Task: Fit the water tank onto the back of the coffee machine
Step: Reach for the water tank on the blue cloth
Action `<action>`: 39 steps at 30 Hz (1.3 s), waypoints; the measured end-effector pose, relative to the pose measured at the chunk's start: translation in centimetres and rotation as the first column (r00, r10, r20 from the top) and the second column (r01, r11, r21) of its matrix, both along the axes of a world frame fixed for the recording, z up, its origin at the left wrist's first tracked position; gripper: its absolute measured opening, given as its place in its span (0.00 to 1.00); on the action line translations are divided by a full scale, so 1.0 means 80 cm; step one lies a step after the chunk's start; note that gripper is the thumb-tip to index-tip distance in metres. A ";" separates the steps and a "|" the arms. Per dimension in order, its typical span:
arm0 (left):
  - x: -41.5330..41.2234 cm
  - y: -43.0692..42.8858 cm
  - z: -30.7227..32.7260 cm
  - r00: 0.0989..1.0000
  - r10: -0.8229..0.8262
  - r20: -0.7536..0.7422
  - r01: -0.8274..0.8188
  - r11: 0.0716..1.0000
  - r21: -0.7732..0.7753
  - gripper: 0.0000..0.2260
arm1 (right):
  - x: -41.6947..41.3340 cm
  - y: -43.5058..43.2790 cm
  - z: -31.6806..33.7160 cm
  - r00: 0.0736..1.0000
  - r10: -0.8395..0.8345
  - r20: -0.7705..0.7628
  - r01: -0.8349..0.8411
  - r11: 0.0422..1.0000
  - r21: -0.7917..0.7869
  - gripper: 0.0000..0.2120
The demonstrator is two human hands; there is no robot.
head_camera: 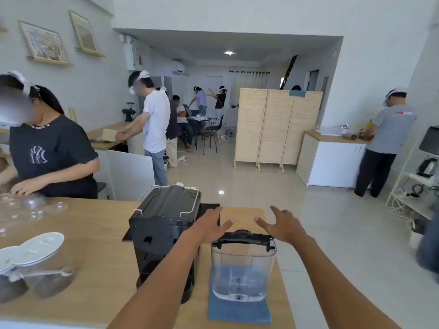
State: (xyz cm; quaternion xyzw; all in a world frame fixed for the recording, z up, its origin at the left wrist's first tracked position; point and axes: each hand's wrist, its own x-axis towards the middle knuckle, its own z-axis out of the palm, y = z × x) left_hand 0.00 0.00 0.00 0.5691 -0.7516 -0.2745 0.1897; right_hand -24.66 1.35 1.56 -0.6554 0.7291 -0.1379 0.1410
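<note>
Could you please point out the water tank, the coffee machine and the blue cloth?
water tank [242, 269]: head view, on its clear front wall.
coffee machine [164, 224]: head view, on its black body.
blue cloth [240, 313]: head view, on the bare part in front of the tank.

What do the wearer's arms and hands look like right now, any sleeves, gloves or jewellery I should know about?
Both forearms are bare as far as the picture shows: no sleeve edge is in view. The left hand and right hand wear no gloves. No watch, bracelet or ring shows on either wrist or on the fingers in view. No cables or markings run along the arms.
</note>
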 end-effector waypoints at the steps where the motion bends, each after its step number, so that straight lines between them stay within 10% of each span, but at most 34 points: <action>1: -0.005 0.000 -0.007 1.000 0.021 -0.020 -0.020 1.000 0.005 0.36 | -0.001 0.000 -0.009 1.000 -0.003 0.009 0.003 1.000 0.017 0.48; 12: -0.008 -0.001 -0.078 0.849 0.407 -0.337 -0.307 0.899 0.313 0.53 | -0.001 0.011 -0.070 0.978 -0.065 0.199 0.056 0.997 0.049 0.53; 16: -0.012 0.002 -0.091 0.844 0.399 -0.360 -0.235 0.877 0.420 0.41 | -0.006 0.007 -0.081 0.934 -0.091 0.344 0.057 0.992 0.109 0.45; 25: -0.017 0.010 -0.085 0.786 0.359 -0.503 -0.235 0.927 0.294 0.22 | -0.004 0.012 -0.098 0.769 -0.022 0.639 0.005 1.000 0.030 0.34; 28: -0.021 0.014 -0.087 0.768 0.337 -0.544 -0.301 0.940 0.158 0.34 | -0.001 0.016 -0.095 0.765 0.017 0.644 0.013 0.999 -0.042 0.36; 33: -0.034 0.014 -0.085 0.773 0.317 -0.549 -0.381 0.924 -0.003 0.22 | 0.002 0.010 -0.098 0.738 0.037 0.674 0.037 0.995 -0.095 0.49; 39: -0.046 0.025 -0.076 0.667 0.388 -0.635 -0.398 0.907 0.137 0.35 | 0.013 0.013 -0.094 0.654 0.033 0.755 0.088 0.989 -0.119 0.51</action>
